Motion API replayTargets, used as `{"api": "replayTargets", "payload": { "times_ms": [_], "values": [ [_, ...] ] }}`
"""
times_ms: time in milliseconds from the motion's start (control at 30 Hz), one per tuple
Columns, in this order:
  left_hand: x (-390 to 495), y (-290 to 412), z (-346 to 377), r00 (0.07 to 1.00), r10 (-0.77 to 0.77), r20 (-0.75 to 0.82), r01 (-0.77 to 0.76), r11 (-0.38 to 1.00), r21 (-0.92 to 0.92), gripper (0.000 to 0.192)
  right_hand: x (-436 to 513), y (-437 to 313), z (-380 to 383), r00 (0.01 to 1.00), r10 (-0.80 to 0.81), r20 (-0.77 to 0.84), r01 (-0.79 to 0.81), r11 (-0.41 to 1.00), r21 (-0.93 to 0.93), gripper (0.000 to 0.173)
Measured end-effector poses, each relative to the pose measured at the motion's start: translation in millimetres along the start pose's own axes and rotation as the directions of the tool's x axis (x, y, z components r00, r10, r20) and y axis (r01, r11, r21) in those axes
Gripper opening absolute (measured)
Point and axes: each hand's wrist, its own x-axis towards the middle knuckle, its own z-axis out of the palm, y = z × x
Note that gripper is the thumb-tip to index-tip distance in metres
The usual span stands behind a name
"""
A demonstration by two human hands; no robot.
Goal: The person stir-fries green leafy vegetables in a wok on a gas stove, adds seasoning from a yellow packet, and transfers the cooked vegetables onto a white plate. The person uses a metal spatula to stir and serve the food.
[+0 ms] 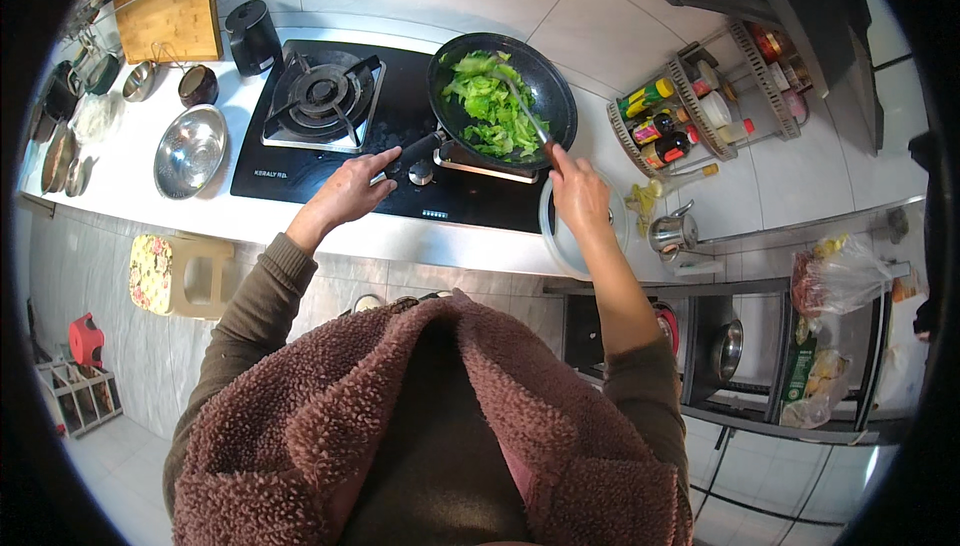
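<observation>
A black wok (559,99) stands on the right burner of a black gas stove, with chopped leafy greens (491,110) in it. My left hand (352,189) is at the end of the wok's black handle (416,152), fingers along it; the thumb lies lower, near the front of the stove. My right hand (581,193) is closed around the wooden grip of a metal spatula (529,110), whose head is among the greens and partly hidden. Below my right hand a glass lid (559,246) lies on the counter, partly covered by my forearm.
The left burner (324,92) holds no pan. A perforated metal colander (191,152), a black kettle (253,37) and a wooden cutting board (169,9) stand to the left. At right are a corner rack (701,110) with sauce bottles and a steel pot (673,232). A stool (180,276) stands below.
</observation>
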Motion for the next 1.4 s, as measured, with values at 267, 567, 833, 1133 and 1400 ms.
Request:
{"api": "replayTargets", "payload": {
  "times_ms": [267, 567, 833, 1133, 1400],
  "values": [
    [0.9, -0.5, -3.7, 1.000, -0.009, 0.002, 0.009, 1.000, 0.028, 0.056, -61.8, 29.1, -150.7, 0.988, -0.048, 0.146, 0.038, 0.997, 0.072, 0.042],
    [0.3, -1.0, -3.5, 1.000, 0.010, -0.018, -0.010, 0.999, 0.033, 0.056, 1.9, 25.4, -71.5, 0.967, -0.241, -0.083, 0.235, 0.969, -0.080, 0.035],
    [-1.8, 5.8, 0.2, 0.998, -0.052, -0.038, 0.054, 0.996, 0.076, 0.055, 47.5, 19.9, -80.2, 0.711, -0.677, -0.187, 0.639, 0.734, -0.228, 0.046],
    [-5.0, 12.6, 7.9, 0.996, -0.081, -0.049, 0.083, 0.996, 0.032, 0.055, 46.6, 69.1, -53.5, 0.955, -0.295, 0.028, 0.291, 0.917, -0.272, 0.046],
    [-4.5, 17.6, 3.1, 0.994, -0.105, -0.013, 0.105, 0.994, 0.014, 0.053, -30.7, 59.3, -143.6, 0.979, -0.070, 0.190, 0.023, 0.971, 0.237, 0.033]
  ]
}}
